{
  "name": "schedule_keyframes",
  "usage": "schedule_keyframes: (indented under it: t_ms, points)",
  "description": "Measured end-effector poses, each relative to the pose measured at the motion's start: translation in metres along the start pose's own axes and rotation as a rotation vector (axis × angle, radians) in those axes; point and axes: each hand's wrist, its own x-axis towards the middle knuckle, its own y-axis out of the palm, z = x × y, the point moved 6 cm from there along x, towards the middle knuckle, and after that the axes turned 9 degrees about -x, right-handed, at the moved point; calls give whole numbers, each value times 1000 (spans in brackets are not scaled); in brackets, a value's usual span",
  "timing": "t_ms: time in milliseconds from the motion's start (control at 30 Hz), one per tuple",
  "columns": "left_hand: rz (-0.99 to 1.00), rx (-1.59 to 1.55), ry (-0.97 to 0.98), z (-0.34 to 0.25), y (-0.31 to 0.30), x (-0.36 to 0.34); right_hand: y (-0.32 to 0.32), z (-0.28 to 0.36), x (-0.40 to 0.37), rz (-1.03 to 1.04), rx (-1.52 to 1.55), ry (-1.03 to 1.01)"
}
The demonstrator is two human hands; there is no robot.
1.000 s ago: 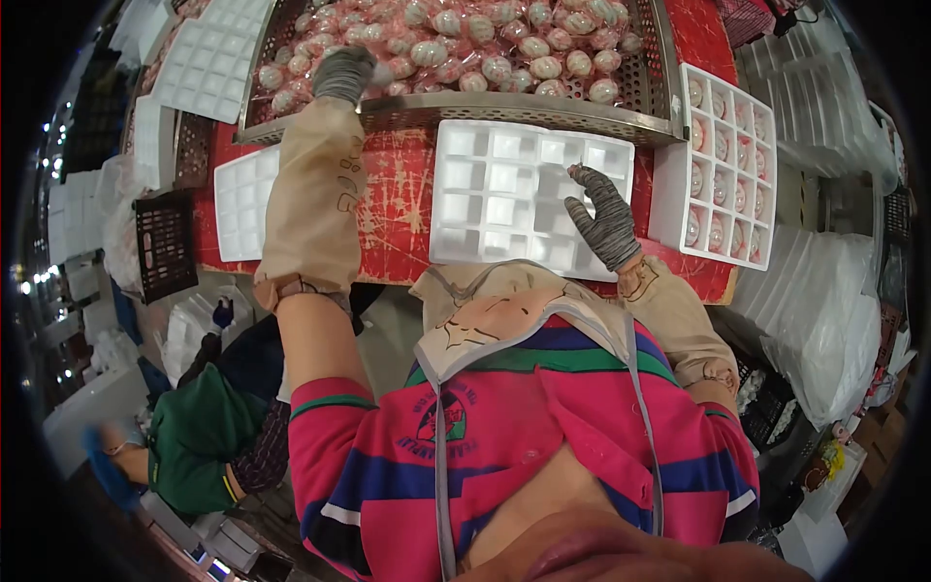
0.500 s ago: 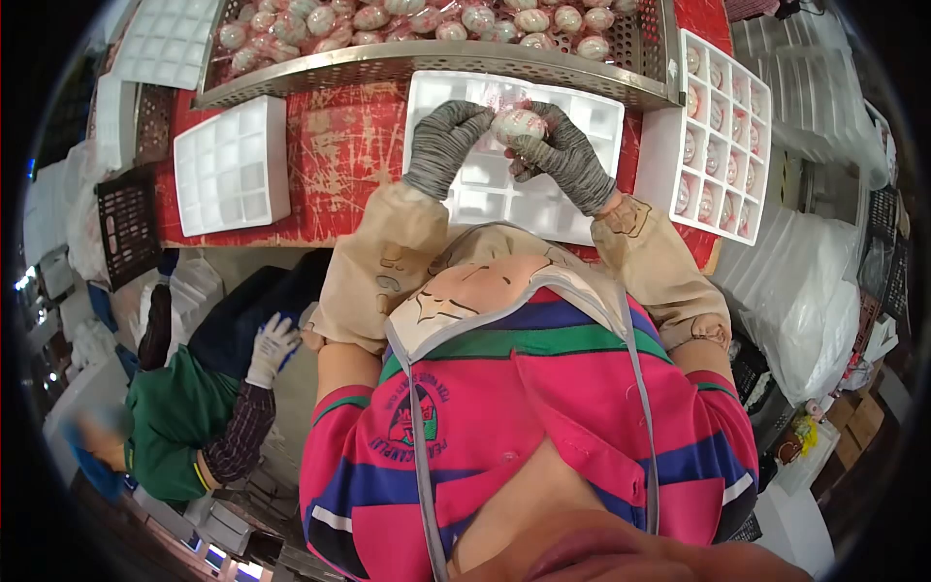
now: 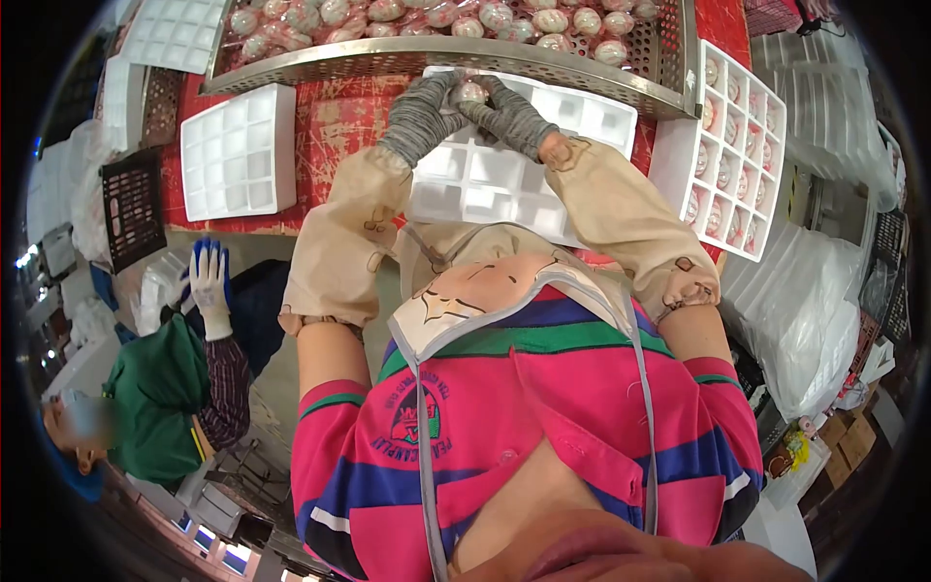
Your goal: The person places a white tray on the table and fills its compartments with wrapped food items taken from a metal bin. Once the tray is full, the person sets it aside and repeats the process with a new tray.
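Between my hands, over the left half of the tray, is an egg-shaped piece in clear wrapping with red print (image 3: pixel 472 93). My left hand (image 3: pixel 424 114), in a grey striped glove, closes on its left side. My right hand (image 3: pixel 512 116), gloved the same way, has its fingers curled around the right side. Beneath them lies a white foam tray (image 3: pixel 485 173) with square compartments; the cells I can see hold nothing. Just beyond my hands a perforated metal bin (image 3: pixel 456 50) holds many similar wrapped pieces (image 3: pixel 495 16).
On the right, a white foam tray (image 3: pixel 729 155) carries wrapped pieces in its cells. Another compartment tray (image 3: pixel 233 155) stands left on the red table (image 3: pixel 330 126). A co-worker in green (image 3: pixel 155 398) is at lower left, one gloved hand (image 3: pixel 210 286) raised. Plastic-covered stacks (image 3: pixel 795 320) stand right.
My hands have moved left and slightly away from me with the wrapped piece, which now sits deeper between my fingers. The co-worker's gloved hand has moved left and up.
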Motion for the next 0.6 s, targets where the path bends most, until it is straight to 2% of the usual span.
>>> schedule_keyframes:
  t_ms: [33, 100, 267, 367, 433, 467, 533, 567, 600]
  points:
    - [-15, 329, 81, -8, -6, 1, -1, -1, 6, 3, -86, 55]
    - [-25, 299, 42, -3, -7, 5, -6, -4, 18, 41, -273, 136]
    - [-23, 305, -18, 0, 2, 10, -14, 1, 24, 136, -274, 81]
    - [-57, 432, 93, -3, 4, 10, -9, -1, 22, 157, -248, 82]
    - [20, 469, 80, -11, 7, 16, -9, -7, 17, -46, -94, 48]
    - [14, 471, 82, -8, 7, 19, -9, -10, 18, -45, -98, 42]
    - [4, 537, 152, -11, 9, 18, -18, 5, 9, -220, -469, -42]
    - [63, 560, 97, -5, 11, 17, -20, 7, 5, -177, -600, -37]
    - [67, 556, 92, -7, 9, 15, -19, 2, 5, -172, -598, -31]
